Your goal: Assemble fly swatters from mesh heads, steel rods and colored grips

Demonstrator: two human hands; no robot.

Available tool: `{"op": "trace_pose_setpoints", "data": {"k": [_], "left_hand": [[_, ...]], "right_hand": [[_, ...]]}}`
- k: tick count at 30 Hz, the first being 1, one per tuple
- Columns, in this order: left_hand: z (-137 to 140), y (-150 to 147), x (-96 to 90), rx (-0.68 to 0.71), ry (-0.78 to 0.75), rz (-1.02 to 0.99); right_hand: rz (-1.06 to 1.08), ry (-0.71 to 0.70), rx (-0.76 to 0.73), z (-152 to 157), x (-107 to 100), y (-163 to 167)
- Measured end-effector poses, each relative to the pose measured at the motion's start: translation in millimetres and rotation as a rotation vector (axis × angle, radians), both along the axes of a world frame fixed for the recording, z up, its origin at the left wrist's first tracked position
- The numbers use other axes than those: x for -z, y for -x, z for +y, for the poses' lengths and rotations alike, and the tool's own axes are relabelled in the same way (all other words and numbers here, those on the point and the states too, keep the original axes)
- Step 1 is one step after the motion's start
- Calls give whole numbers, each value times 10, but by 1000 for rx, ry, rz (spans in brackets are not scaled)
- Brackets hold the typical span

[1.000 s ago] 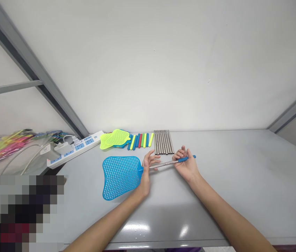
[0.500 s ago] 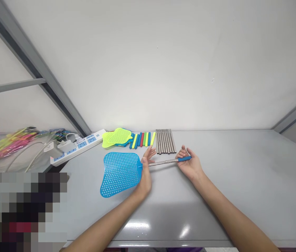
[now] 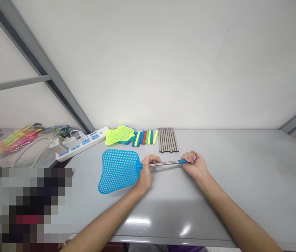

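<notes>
A blue fly swatter [image 3: 118,171] with a perforated head, a metal rod and a blue grip is held level above the grey table. My left hand [image 3: 147,173] is closed around the neck, where the head meets the rod. At the other end, my right hand [image 3: 194,164] wraps its fingers over the blue grip [image 3: 183,161], hiding part of it. Behind them lie several metal tubes [image 3: 168,140] side by side, a row of coloured grips [image 3: 145,137], and a pile of swatter heads [image 3: 120,135], yellow ones on top of blue.
A white power strip [image 3: 85,146] with plugs and cables lies at the table's left edge. Beyond it are colourful items in clear plastic [image 3: 19,140]. A white wall [image 3: 179,70] rises behind the grey table [image 3: 242,168]. The lower left is pixelated.
My right hand's fingers have closed around the blue grip, where they were looser before. My left fingers have curled in around the rod. The view has shifted slightly.
</notes>
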State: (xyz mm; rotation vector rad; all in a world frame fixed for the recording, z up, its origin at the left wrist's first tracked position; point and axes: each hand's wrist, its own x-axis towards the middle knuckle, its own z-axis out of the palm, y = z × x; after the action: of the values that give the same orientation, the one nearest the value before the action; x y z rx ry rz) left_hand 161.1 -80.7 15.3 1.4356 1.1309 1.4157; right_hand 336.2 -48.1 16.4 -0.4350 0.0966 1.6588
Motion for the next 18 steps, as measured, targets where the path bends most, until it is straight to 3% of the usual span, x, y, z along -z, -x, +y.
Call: {"op": "trace_pose_setpoints", "data": {"k": [4,10,18], "left_hand": [[17,32,-8,61,117,117],[9,-48,-24,196,385,-18],[-159,-205,48,260,486,-109]], "right_hand": [[-13,30,-5,-12,1,10],[-33,54,65,23,-10,-69],[-64,69,109,13,-23,-129]]}}
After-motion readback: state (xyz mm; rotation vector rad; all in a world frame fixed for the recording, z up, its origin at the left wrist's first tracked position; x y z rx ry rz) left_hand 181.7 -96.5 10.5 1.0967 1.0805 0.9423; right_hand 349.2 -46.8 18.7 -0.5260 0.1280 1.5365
